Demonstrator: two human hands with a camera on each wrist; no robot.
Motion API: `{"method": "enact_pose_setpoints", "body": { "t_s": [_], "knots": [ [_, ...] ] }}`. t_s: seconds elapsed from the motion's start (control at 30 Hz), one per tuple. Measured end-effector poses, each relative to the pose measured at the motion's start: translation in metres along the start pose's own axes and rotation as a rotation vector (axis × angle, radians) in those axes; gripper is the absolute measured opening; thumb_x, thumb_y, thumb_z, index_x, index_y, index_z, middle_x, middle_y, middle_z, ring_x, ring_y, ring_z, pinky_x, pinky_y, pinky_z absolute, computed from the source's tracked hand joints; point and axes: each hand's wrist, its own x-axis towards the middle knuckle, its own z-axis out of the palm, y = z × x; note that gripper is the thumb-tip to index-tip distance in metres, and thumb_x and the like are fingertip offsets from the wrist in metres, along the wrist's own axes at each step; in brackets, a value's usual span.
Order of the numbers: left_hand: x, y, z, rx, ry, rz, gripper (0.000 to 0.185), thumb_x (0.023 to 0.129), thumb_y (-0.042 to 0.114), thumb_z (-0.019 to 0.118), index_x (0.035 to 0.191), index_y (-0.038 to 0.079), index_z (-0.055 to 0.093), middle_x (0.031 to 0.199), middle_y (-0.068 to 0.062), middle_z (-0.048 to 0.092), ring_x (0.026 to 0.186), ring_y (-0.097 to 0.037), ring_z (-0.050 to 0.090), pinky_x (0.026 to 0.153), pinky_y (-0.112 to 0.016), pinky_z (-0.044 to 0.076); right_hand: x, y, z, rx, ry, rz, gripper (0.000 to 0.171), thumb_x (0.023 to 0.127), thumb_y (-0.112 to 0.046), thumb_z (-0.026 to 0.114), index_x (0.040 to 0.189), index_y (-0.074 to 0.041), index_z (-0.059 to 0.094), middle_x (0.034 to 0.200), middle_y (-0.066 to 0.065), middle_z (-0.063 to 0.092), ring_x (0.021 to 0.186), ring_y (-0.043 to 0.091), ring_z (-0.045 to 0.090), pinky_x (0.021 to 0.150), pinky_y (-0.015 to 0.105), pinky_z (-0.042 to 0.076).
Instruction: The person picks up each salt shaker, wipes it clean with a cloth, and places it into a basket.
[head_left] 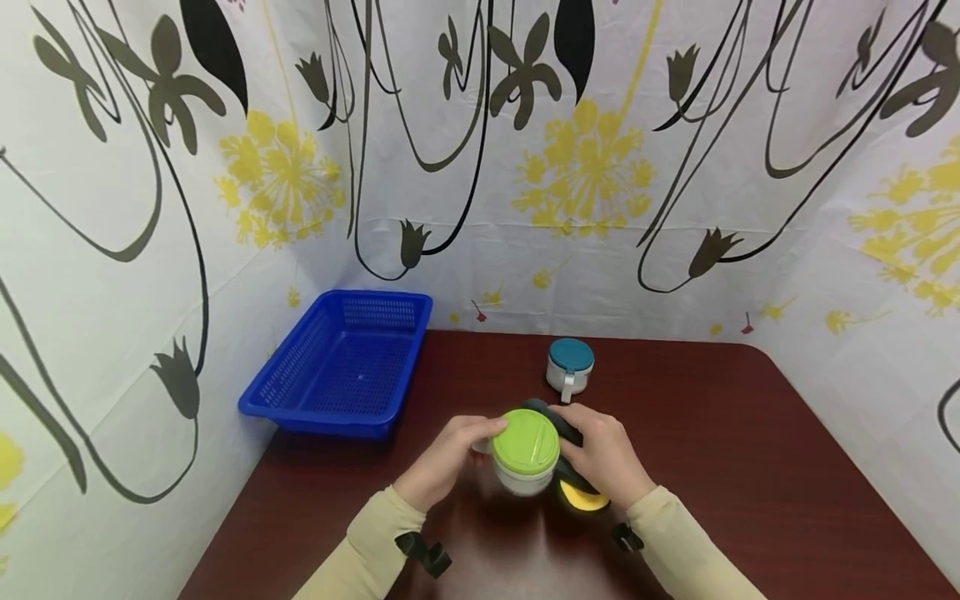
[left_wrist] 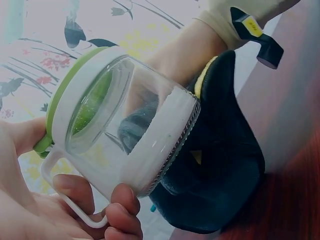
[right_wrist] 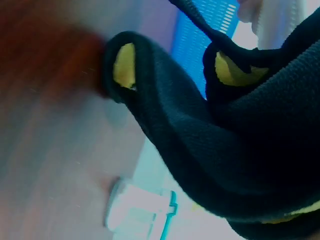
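Head camera looks forward and down from above the table (head_left: pixel 750 450), taking in the whole corner. Left wrist camera sits right up close, looking past its own fingers at the green-lidded jar (left_wrist: pixel 125 125) and black cloth (left_wrist: pixel 220 170). Right wrist camera is nearer yet, pressed against that cloth. All three share the cloth.

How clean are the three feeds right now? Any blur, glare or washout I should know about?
Head view: sharp and evenly lit, with a soft sheen on the table and wide-angle bending at the edges. Left wrist view: background washed out bright, but the glass jar is clear. Right wrist view: very close and soft, with the black cloth filling the frame and the table smeared.
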Motion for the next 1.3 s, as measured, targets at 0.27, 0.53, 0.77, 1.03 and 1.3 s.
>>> {"method": "enact_pose_setpoints", "body": {
  "t_s": [0.27, 0.53, 0.77, 1.03, 1.3],
  "knots": [
    [0.000, -0.004, -0.001, 0.000, -0.007, -0.009, 0.030, 0.090, 0.044, 0.068, 0.081, 0.015, 0.072, 0.077, 0.004, 0.061, 0.075, -0.016, 0.054, 0.066, -0.033, 0.043, -0.002, 0.005, 0.007, -0.028, -0.005, -0.015, 0.041, 0.086, -0.020, 0.083, 0.124, -0.015, 0.070, 0.111, -0.006, 0.069, 0.097, 0.012, 0.068, 0.078, 0.032, 0.057],
    [0.001, -0.007, -0.002, 0.011, -0.031, -0.026, 0.030, 0.090, 0.043, 0.067, 0.085, 0.015, 0.074, 0.078, 0.002, 0.063, 0.074, -0.017, 0.055, 0.065, -0.032, 0.042, -0.003, 0.002, 0.005, -0.019, -0.027, -0.011, 0.040, 0.086, -0.019, 0.083, 0.124, -0.016, 0.070, 0.111, -0.007, 0.068, 0.096, 0.010, 0.068, 0.078, 0.030, 0.057],
    [0.002, -0.009, 0.000, 0.020, -0.056, -0.058, 0.033, 0.089, 0.046, 0.067, 0.088, 0.015, 0.076, 0.081, 0.001, 0.066, 0.077, -0.016, 0.057, 0.066, -0.033, 0.044, 0.002, 0.000, -0.001, 0.024, -0.005, -0.013, 0.043, 0.084, -0.017, 0.083, 0.126, -0.019, 0.070, 0.109, -0.009, 0.068, 0.094, 0.009, 0.067, 0.077, 0.031, 0.057],
    [-0.001, -0.011, 0.001, 0.040, -0.081, -0.107, 0.037, 0.089, 0.048, 0.066, 0.092, 0.013, 0.078, 0.085, 0.000, 0.068, 0.079, -0.016, 0.060, 0.069, -0.035, 0.046, 0.014, -0.003, -0.010, 0.135, 0.020, -0.052, 0.047, 0.084, -0.010, 0.083, 0.128, -0.021, 0.068, 0.118, -0.005, 0.068, 0.105, 0.015, 0.067, 0.083, 0.035, 0.057],
    [-0.004, -0.007, 0.003, 0.064, -0.154, -0.112, 0.036, 0.091, 0.047, 0.066, 0.084, 0.013, 0.074, 0.078, 0.001, 0.062, 0.074, -0.017, 0.055, 0.066, -0.032, 0.043, 0.014, -0.003, -0.009, 0.191, -0.043, -0.057, 0.044, 0.084, -0.012, 0.083, 0.124, -0.025, 0.070, 0.113, -0.011, 0.068, 0.101, 0.009, 0.066, 0.082, 0.031, 0.056]
  ]
}}
